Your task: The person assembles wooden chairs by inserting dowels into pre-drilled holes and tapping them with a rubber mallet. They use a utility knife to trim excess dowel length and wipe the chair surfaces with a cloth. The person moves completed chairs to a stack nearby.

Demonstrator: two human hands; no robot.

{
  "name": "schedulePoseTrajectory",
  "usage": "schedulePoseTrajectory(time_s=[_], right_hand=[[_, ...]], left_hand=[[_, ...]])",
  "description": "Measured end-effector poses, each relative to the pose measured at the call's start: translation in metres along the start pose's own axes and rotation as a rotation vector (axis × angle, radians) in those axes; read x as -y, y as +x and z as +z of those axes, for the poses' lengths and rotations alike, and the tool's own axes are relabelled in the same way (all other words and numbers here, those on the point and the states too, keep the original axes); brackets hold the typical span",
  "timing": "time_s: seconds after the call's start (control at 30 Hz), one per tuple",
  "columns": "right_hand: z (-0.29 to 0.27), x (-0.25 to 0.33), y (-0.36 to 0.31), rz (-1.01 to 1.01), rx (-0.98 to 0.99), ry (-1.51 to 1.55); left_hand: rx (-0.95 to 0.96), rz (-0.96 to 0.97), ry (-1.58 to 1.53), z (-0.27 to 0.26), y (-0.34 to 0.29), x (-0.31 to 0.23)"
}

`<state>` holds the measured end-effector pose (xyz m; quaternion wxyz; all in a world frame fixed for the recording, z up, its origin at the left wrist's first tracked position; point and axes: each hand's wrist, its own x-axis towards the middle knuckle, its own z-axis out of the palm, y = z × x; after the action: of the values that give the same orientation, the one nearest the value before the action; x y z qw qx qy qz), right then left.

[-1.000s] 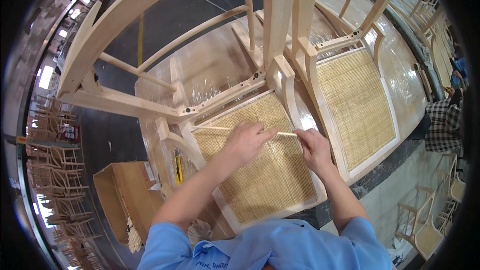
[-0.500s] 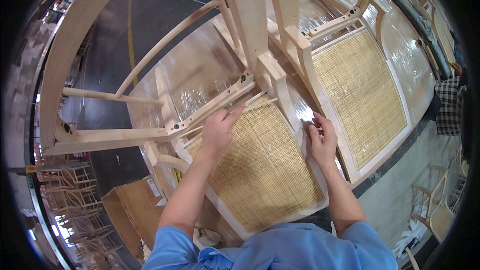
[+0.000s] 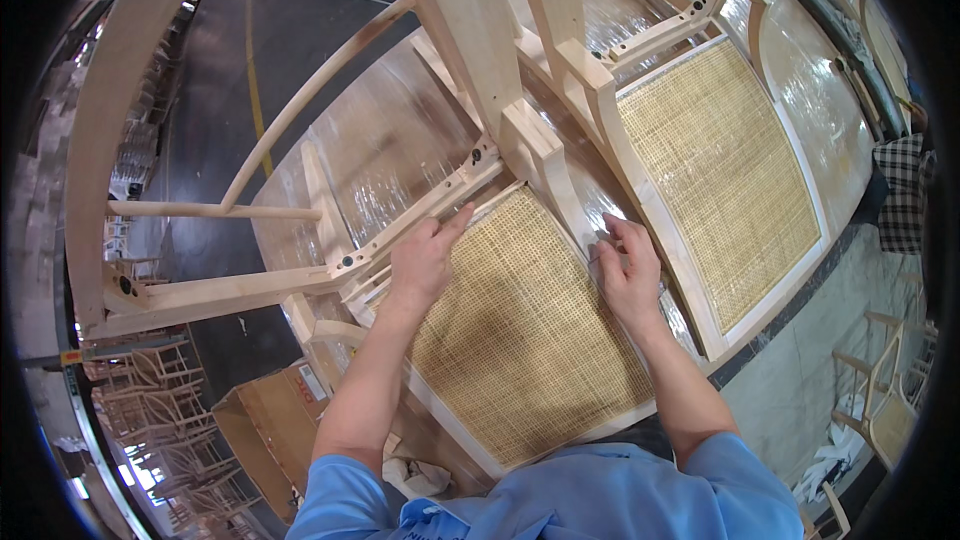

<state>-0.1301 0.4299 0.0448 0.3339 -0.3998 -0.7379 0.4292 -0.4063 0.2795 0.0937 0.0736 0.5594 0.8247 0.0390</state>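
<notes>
A woven cane seat panel (image 3: 535, 330) with pale edging lies in a light wooden chair frame directly before me. Along its far edge runs a thin pale strip (image 3: 498, 202). My left hand (image 3: 422, 258) is at that edge, its index finger stretched along the strip and the other fingers curled round; its thumb is hidden. My right hand (image 3: 630, 270) hovers by the panel's right edge, thumb and index finger apart, nothing visible between them. The chair's wooden rail (image 3: 425, 215), with dark bolt holes, passes just beyond my left hand.
A second chair with a cane seat (image 3: 715, 180) lies at the right on the plastic-covered table (image 3: 385, 155). Upright chair legs (image 3: 460, 30) rise close beyond my hands. A cardboard box (image 3: 270, 430) is at lower left. At far right is a person's checked sleeve (image 3: 898, 195).
The thin strip's far end, which stuck out over the cane, now lies along the panel's far edge. My right hand has shifted slightly left and its fingers have spread. The view has tilted slightly.
</notes>
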Motion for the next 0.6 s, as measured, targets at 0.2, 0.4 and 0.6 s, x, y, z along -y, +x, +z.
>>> schedulePoseTrajectory(time_s=[0.2,0.4,0.6], right_hand=[[0.01,0.0,0.002,0.005,0.005,-0.01],[0.017,0.005,0.008,0.029,0.023,0.026],[0.024,0.012,0.015,0.053,0.025,0.035]], left_hand=[[-0.01,0.028,-0.008,0.0,0.001,0.001],[0.025,0.011,0.005,-0.002,0.001,-0.003],[0.084,-0.016,0.002,-0.002,0.001,-0.004]])
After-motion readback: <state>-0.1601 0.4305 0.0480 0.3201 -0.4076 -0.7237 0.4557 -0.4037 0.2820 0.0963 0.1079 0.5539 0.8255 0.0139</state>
